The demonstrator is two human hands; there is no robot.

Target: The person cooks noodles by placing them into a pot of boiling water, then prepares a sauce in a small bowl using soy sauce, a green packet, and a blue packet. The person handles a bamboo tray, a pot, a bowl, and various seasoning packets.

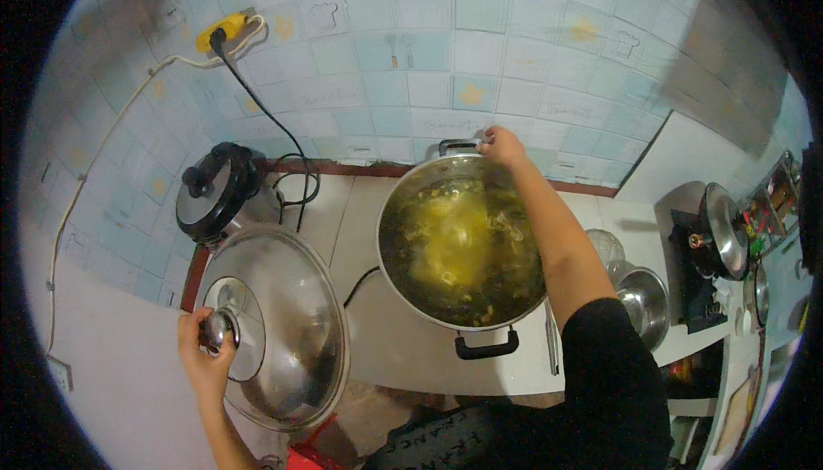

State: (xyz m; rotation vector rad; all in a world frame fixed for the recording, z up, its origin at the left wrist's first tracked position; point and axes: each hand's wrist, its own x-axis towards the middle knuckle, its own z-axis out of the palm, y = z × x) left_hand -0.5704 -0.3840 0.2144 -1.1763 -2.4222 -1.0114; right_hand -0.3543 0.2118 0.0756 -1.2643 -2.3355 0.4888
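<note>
My left hand (209, 354) grips the round knob of a large metal pot lid (302, 341), which is held at the left of the counter, apart from the pot. In the middle stands a wide two-handled metal pot (379, 238) with yellowish-green liquid and bits of food in it. Its near black handle (487, 345) is free. At the far rim, my right hand (503, 147) is at the pot's far handle (458, 143), its fingers on the handle's right end; how far they close around it is hard to tell. My right forearm passes over the pot's right side.
An electric pressure cooker (222, 193) stands at the back left; a black cord runs to a yellow socket (222, 32) on the tiled wall. Right of my arm are metal bowls (643, 306), and farther right a lidded pan (723, 229) on a stove. Metal chopsticks or similar sticks (551, 341) lie near the pot.
</note>
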